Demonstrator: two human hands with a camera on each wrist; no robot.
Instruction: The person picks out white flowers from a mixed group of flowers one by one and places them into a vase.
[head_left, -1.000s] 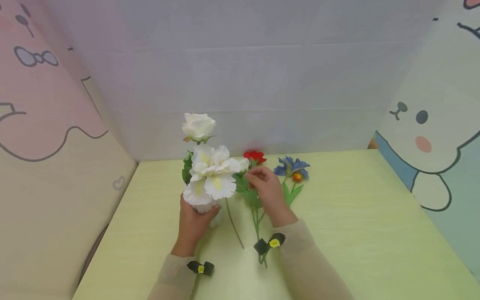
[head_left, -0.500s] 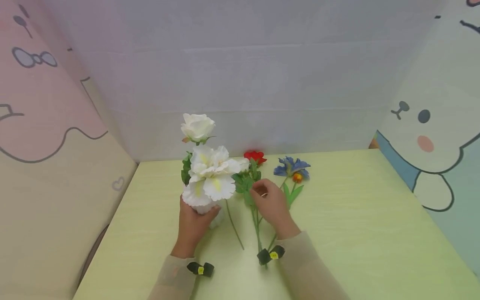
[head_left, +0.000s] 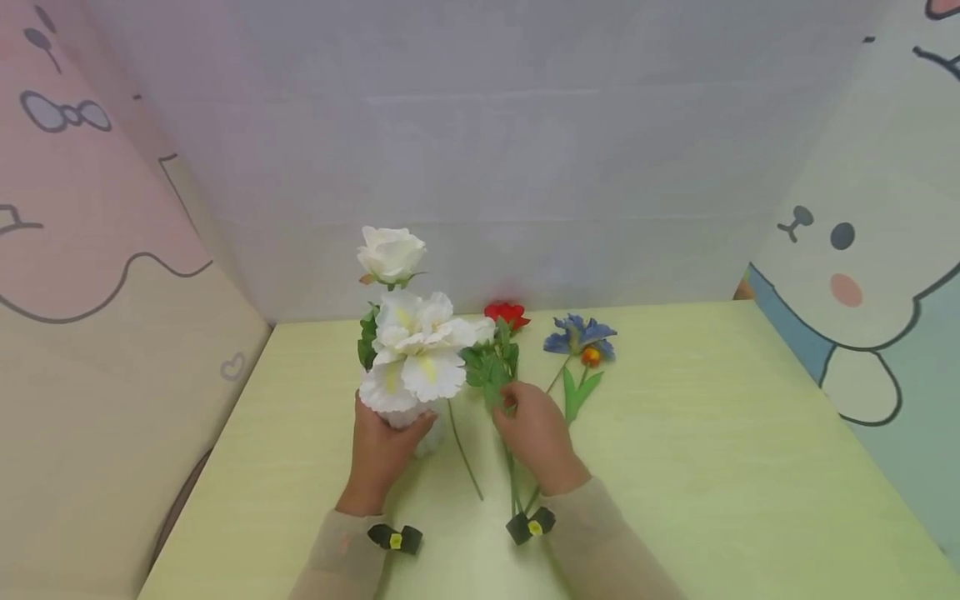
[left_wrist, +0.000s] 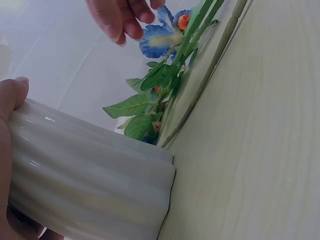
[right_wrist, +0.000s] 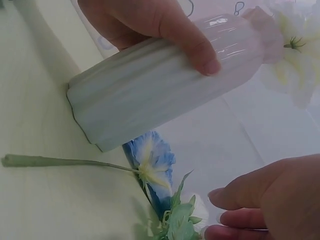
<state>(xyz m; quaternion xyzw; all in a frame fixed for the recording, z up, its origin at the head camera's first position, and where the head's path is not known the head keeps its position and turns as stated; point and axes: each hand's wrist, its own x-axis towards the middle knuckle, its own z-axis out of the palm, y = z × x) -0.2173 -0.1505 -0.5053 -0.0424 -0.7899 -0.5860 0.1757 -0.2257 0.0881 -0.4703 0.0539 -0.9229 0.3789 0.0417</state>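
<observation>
My left hand (head_left: 386,450) grips a white ribbed vase (right_wrist: 165,85) round its side; the vase stands upright on the table. Out of its mouth rise a white rose (head_left: 392,254) and a large white ruffled iris (head_left: 420,350), which hides the vase's neck in the head view. My right hand (head_left: 542,433) hovers over the green leaves and stems of the flowers lying right of the vase. Its fingers are loosely bent and hold nothing, apart from the leaves (right_wrist: 181,222) in the right wrist view.
A red flower (head_left: 506,314) lies near the back wall. Further right lie a blue iris (head_left: 579,336) and a small orange bloom (head_left: 591,357) with green leaves. A single stem (head_left: 465,454) lies just beside the vase. Printed cartoon walls flank the table (head_left: 712,433).
My right hand has come back from beside the flower heads toward me, lower over the stems. My left hand stays on the vase, which keeps its place.
</observation>
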